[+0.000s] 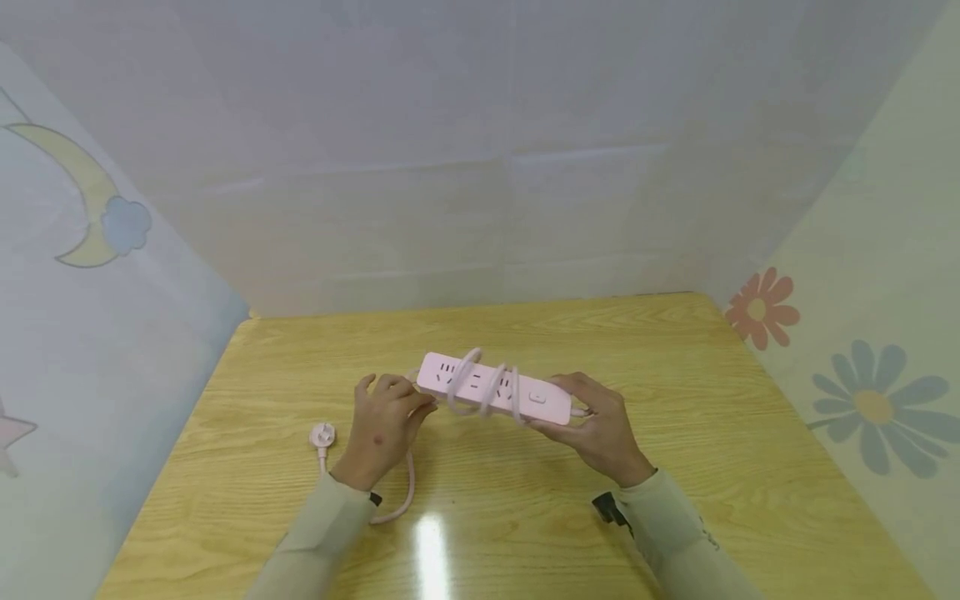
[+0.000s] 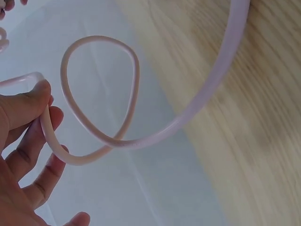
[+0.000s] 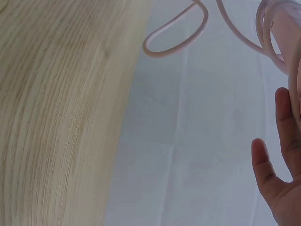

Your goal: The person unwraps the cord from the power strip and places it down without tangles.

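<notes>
A pink power strip (image 1: pixel 551 400) is held above the table, tilted with its right end lower. Its pink cord (image 1: pixel 492 389) loops several times around the strip. My right hand (image 1: pixel 606 427) grips the strip's right end, near the switch. By the strip's left end, my left hand (image 1: pixel 381 427) pinches the cord between thumb and fingers. In the left wrist view the free cord (image 2: pixel 136 75) makes a loose loop beyond the fingertips (image 2: pixel 43 89). The plug (image 1: pixel 323 434) at the cord's end lies on the table left of my left hand.
The wooden table (image 1: pixel 675 358) meets a pale back wall (image 1: pixel 465 233). Side walls carry a moon picture (image 1: pixel 86 192) on the left and flower pictures (image 1: pixel 873 407) on the right. A dark wrist device (image 1: pixel 611 507) sits by the right sleeve.
</notes>
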A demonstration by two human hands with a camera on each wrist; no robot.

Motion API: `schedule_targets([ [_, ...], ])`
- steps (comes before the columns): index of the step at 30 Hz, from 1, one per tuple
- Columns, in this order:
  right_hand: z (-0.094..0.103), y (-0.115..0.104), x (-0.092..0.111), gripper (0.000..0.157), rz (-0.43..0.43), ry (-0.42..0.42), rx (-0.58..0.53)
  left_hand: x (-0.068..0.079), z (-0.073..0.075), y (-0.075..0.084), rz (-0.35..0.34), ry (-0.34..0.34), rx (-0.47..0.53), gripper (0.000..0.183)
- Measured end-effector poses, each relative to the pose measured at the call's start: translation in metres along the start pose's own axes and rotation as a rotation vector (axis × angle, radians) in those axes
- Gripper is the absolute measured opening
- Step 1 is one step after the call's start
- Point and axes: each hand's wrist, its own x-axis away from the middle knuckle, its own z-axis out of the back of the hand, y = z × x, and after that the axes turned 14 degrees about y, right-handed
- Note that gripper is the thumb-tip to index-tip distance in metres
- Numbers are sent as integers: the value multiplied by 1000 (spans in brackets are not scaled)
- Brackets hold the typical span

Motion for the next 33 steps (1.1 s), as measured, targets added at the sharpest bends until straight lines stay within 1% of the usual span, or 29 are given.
schedule_targets([
  [4,-1,-1,0,49,23,-8,-11,-2,2,-5,0,45,-13,14],
  [11,-1,-1,1,50,33,-18,-18,-7,7,-10,44,80,0,19],
  [17,-2,-1,2,52,29,-33,-39,-10,10,-13,71,101,-3,16],
  [23,-2,-2,1,54,13,-55,-55,-14,14,-15,67,160,7,14],
  [28,-2,0,2,51,-1,-65,-49,-15,18,-17,64,221,25,13],
  [33,-2,2,2,45,-23,-69,-12,-14,21,-17,76,244,68,14],
])
